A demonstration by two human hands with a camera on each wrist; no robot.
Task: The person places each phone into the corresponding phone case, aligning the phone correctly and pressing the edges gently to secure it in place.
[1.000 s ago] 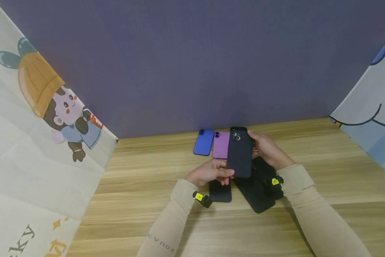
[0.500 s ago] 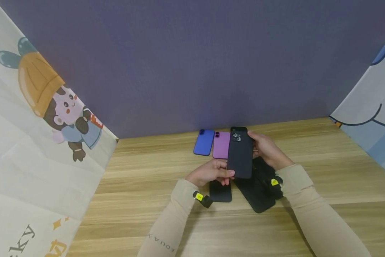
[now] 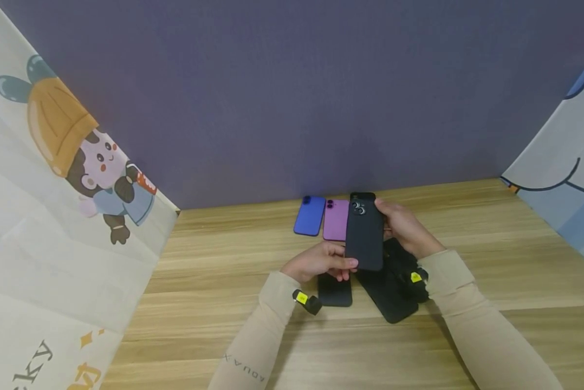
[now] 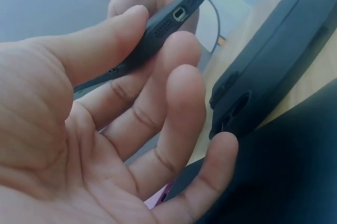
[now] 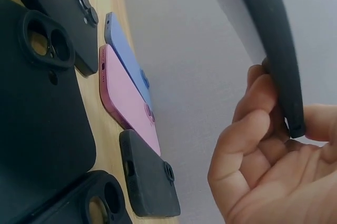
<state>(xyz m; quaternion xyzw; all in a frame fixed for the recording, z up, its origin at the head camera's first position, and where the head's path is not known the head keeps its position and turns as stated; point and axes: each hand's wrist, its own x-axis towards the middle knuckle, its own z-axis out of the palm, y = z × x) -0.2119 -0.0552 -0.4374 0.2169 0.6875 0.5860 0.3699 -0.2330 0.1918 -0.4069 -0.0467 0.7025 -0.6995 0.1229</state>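
Above the table (image 3: pixel 214 260), a black-cased phone (image 3: pixel 364 238) is pinched by the left hand (image 3: pixel 321 262) at its near end and the right hand (image 3: pixel 404 225) near its far corner, and could be dropped if either hold slipped.

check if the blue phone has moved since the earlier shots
No, in the head view the blue phone lies in the same spot against the foot of the grey-blue back panel, with no visible shift either way.
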